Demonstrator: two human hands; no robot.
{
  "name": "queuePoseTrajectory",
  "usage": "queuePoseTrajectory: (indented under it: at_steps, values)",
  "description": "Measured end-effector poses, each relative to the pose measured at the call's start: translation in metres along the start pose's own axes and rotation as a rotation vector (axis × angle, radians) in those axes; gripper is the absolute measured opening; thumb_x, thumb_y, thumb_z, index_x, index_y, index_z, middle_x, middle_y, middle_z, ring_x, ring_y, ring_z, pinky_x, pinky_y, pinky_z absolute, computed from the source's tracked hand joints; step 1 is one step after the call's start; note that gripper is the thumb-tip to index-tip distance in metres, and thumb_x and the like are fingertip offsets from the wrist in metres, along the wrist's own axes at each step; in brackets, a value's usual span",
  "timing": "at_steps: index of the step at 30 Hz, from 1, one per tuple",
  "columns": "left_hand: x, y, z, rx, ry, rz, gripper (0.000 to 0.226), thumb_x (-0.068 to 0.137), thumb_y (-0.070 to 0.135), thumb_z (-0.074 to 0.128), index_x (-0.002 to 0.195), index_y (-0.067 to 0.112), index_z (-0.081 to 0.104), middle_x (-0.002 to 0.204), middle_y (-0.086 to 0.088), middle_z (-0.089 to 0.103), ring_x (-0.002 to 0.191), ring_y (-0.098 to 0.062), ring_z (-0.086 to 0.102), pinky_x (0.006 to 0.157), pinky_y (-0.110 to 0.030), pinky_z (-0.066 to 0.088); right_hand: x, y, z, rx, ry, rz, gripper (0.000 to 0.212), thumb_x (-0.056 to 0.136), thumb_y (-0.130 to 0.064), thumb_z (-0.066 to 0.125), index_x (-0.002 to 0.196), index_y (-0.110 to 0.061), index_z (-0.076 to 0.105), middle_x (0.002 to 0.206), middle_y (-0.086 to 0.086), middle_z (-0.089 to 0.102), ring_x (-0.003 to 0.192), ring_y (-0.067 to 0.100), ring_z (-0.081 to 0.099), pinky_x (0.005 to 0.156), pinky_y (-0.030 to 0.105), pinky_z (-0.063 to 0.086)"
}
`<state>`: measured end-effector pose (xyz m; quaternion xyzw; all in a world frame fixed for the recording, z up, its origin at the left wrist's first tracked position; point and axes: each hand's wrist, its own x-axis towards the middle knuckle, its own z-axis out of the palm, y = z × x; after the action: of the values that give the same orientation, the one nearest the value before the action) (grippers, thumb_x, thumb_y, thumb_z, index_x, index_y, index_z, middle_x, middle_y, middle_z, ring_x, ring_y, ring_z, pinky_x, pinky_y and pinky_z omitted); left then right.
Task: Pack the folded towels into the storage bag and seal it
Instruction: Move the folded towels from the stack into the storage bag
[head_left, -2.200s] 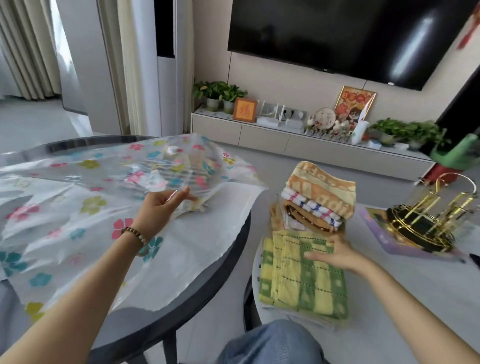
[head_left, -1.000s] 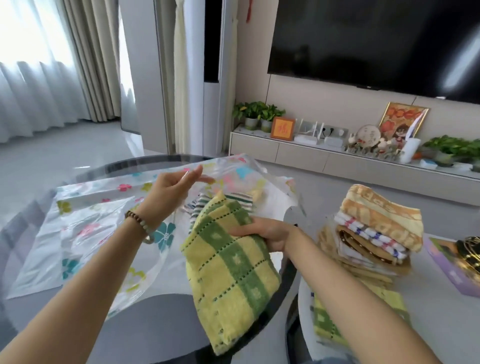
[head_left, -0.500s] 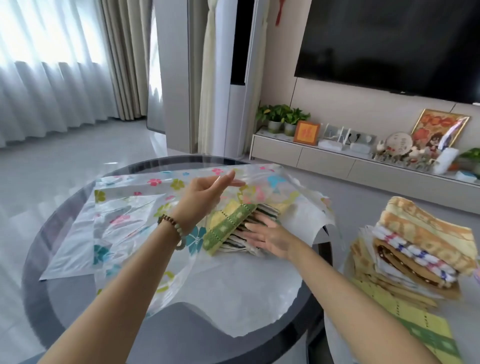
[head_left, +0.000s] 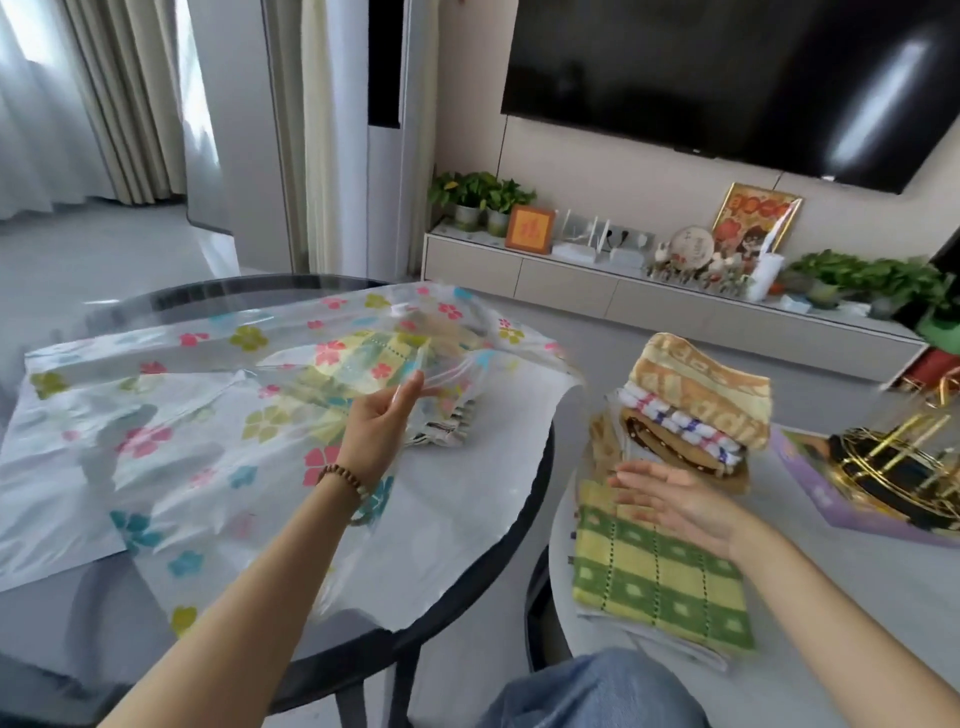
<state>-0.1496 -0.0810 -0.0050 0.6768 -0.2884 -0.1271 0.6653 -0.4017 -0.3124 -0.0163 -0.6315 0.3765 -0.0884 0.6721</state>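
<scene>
Left hand (head_left: 375, 429) has its grip pinched on the top layer of the flowery clear storage bag (head_left: 171, 415), lifting its mouth open on the round glass bench (head_left: 467, 587). A yellow-green towel (head_left: 358, 364) is inside. Right hand (head_left: 675, 501) hovers empty, fingers spread, over a green checked towel (head_left: 660, 587), just in front of the folded towel stack (head_left: 696, 402) on the white bench (head_left: 841, 582).

Floral bag (head_left: 171, 415) open; towels (head_left: 696, 410) stacked.

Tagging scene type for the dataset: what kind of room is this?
Most likely a home living room: a wall-mounted TV, a low media cabinet with potted plants and framed pictures, and curtains.
</scene>
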Motion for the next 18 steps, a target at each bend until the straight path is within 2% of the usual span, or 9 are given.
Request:
queuePoseTrajectory:
  at_steps: [3, 5, 7, 9, 10, 11, 12, 13, 18]
  values:
    - [0.0, -0.001, 0.018, 0.013, 0.005, 0.005, 0.036, 0.089, 0.048, 0.046, 0.087, 0.025, 0.074, 0.051, 0.002, 0.014, 0.037, -0.003, 0.018, 0.052, -0.003, 0.031, -0.009, 0.022, -0.037, -0.13, 0.304, 0.001, 0.042, 0.077, -0.025, 0.074, 0.115, -0.012, 0.059, 0.121, 0.009, 0.061, 0.11, 0.022, 0.055, 0.09, 0.033, 0.04]
    - [-0.001, -0.002, 0.027, 0.015, -0.003, 0.011, 0.036, 0.089, 0.048, 0.046, 0.087, 0.025, 0.074, 0.053, 0.0, 0.014, 0.038, -0.004, 0.017, 0.044, -0.006, 0.029, -0.013, 0.037, -0.057, -0.161, 0.386, 0.058, 0.058, 0.079, -0.031, 0.074, 0.127, -0.011, 0.05, 0.131, 0.011, 0.053, 0.117, 0.023, 0.049, 0.096, 0.033, 0.037]
    - [-0.003, -0.004, 0.034, 0.019, -0.002, 0.008, 0.037, 0.089, 0.047, 0.047, 0.087, 0.022, 0.074, 0.052, 0.001, 0.016, 0.038, -0.005, 0.017, 0.04, -0.01, 0.026, -0.016, 0.052, -0.071, -0.158, 0.4, 0.155, 0.07, 0.08, -0.034, 0.073, 0.137, -0.01, 0.04, 0.136, 0.012, 0.048, 0.124, 0.027, 0.046, 0.104, 0.037, 0.036]
    - [-0.004, -0.008, 0.038, 0.011, -0.006, -0.005, 0.038, 0.09, 0.045, 0.048, 0.086, 0.019, 0.074, 0.048, 0.016, 0.022, 0.037, -0.001, 0.022, 0.043, -0.009, 0.027, -0.019, 0.062, -0.077, -0.127, 0.358, 0.256, 0.062, 0.081, -0.035, 0.071, 0.132, -0.012, 0.046, 0.128, 0.011, 0.057, 0.114, 0.027, 0.055, 0.096, 0.038, 0.043]
    - [-0.005, -0.01, 0.04, 0.003, -0.012, -0.013, 0.038, 0.09, 0.045, 0.048, 0.087, 0.017, 0.073, 0.033, 0.001, 0.042, 0.039, 0.004, 0.025, 0.045, -0.007, 0.028, -0.02, 0.065, -0.078, -0.104, 0.328, 0.287, 0.053, 0.082, -0.034, 0.071, 0.127, -0.012, 0.052, 0.122, 0.012, 0.062, 0.105, 0.027, 0.06, 0.087, 0.036, 0.047]
    - [-0.005, -0.012, 0.041, -0.001, -0.018, -0.019, 0.039, 0.089, 0.047, 0.048, 0.089, 0.017, 0.073, 0.082, 0.008, 0.045, 0.041, 0.006, 0.024, 0.045, -0.008, 0.029, -0.022, 0.066, -0.078, -0.089, 0.31, 0.303, 0.047, 0.082, -0.032, 0.07, 0.123, -0.011, 0.057, 0.117, 0.013, 0.066, 0.097, 0.026, 0.063, 0.078, 0.034, 0.05]
    - [-0.006, -0.014, 0.041, -0.006, -0.022, -0.029, 0.04, 0.087, 0.051, 0.048, 0.088, 0.02, 0.073, 0.049, 0.017, 0.028, 0.039, 0.004, 0.025, 0.043, -0.011, 0.027, -0.023, 0.067, -0.078, -0.083, 0.308, 0.311, 0.045, 0.083, -0.029, 0.07, 0.121, -0.009, 0.059, 0.113, 0.013, 0.067, 0.093, 0.026, 0.064, 0.073, 0.032, 0.051]
    - [-0.006, -0.016, 0.041, -0.004, -0.022, -0.037, 0.041, 0.083, 0.056, 0.048, 0.086, 0.024, 0.074, 0.037, 0.0, 0.028, 0.037, 0.0, 0.022, 0.041, -0.014, 0.024, -0.024, 0.068, -0.078, -0.084, 0.318, 0.317, 0.044, 0.082, -0.027, 0.071, 0.12, -0.007, 0.059, 0.109, 0.014, 0.068, 0.091, 0.026, 0.064, 0.07, 0.032, 0.051]
    - [-0.003, -0.018, 0.04, -0.024, -0.017, -0.045, 0.039, 0.077, 0.062, 0.05, 0.076, 0.032, 0.075, 0.047, 0.005, 0.017, 0.038, -0.007, 0.018, 0.038, -0.019, 0.02, -0.025, 0.069, -0.08, -0.085, 0.308, 0.398, 0.049, 0.077, -0.022, 0.077, 0.117, 0.001, 0.06, 0.094, 0.015, 0.069, 0.088, 0.027, 0.065, 0.076, 0.035, 0.052]
